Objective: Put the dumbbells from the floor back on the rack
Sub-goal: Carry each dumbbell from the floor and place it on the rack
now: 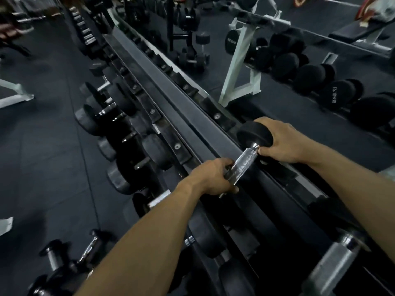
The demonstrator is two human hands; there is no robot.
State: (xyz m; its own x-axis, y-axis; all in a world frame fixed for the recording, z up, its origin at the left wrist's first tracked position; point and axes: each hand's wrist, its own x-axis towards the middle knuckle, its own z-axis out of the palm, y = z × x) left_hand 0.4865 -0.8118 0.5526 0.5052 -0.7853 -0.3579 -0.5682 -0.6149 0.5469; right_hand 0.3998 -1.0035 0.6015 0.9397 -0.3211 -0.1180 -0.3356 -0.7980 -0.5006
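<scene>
A dumbbell [243, 162] is held over the top tier of the rack [177, 99], right of centre in the frame. Its knurled handle is gripped near the lower end by the left hand [210, 177], fingers curled round it; the far head is cupped by the right hand [280, 142], thumb at the neck. Whether it already rests in a cradle cannot be told. If released off-centre, it could roll or slip off the tier, and fingers could be pinched. More dumbbells [64, 268] are left on the floor, lower left.
</scene>
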